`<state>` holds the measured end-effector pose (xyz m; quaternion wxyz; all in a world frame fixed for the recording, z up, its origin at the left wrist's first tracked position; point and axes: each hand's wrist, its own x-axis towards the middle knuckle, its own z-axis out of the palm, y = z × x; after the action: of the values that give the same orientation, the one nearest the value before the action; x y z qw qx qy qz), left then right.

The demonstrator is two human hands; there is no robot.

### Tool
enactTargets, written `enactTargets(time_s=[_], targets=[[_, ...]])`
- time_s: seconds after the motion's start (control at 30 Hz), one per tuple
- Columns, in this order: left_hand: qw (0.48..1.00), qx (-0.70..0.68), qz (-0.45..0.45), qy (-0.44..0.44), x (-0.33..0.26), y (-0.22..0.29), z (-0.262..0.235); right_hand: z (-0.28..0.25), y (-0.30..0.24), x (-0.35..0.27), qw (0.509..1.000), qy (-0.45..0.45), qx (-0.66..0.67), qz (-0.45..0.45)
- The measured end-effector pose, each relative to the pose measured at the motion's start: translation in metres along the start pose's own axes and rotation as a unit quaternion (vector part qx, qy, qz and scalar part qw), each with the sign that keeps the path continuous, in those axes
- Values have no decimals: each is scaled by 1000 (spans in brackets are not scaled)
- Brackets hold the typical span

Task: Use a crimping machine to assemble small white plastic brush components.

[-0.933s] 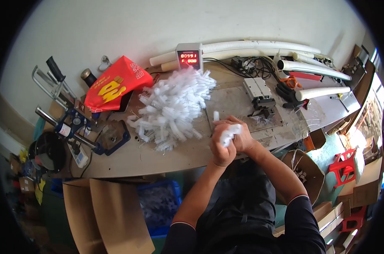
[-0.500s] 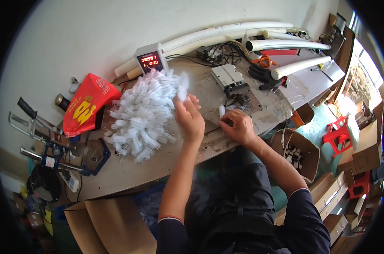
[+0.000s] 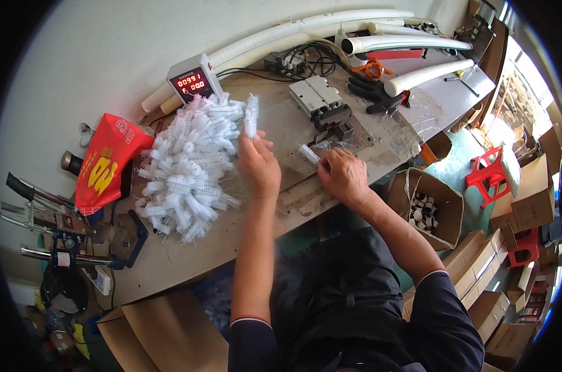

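Note:
My left hand (image 3: pixel 259 166) holds a white bristly brush piece (image 3: pixel 251 116) upright at the right edge of a heap of white brush pieces (image 3: pixel 191 167) on the workbench. My right hand (image 3: pixel 343 175) grips another small white brush piece (image 3: pixel 309 153) and lies on a worn metal plate (image 3: pixel 293 139), just in front of a grey and black metal fixture (image 3: pixel 326 105).
A counter box with red digits (image 3: pixel 191 80) stands behind the heap. A red bag (image 3: pixel 107 162) and metal tools (image 3: pixel 51 223) lie at left. White tubes (image 3: pixel 380 44) and black gloves (image 3: pixel 374 92) are at the back right. Cardboard boxes (image 3: pixel 427 208) stand at right.
My hands, together in front of me at first, have parted: the left went to the heap and lifted a brush piece, the right moved toward the fixture with its piece.

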<state>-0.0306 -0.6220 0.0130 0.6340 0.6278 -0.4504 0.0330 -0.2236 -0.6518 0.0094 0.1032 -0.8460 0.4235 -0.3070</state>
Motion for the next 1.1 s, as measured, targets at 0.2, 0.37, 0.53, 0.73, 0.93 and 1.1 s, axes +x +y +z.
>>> enactTargets(time_s=[0.2,0.37,0.53,0.73,0.93,1.1], targets=[[999,-18,-35,-27,2,4,0,-23,20,-3,983,-3,84,161],[996,-35,-73,-43,3,2,1,-30,36,9,962,-2,169,214],[996,-46,-72,-36,2,2,0,-27,40,17,947,-4,192,257],[994,-45,-81,-55,2,10,0,-19,40,19,956,24,142,254],[994,-40,-81,-58,1,10,-2,-15,34,23,953,43,136,267],[993,-46,-91,-60,2,10,-2,-19,32,25,948,34,140,283]])
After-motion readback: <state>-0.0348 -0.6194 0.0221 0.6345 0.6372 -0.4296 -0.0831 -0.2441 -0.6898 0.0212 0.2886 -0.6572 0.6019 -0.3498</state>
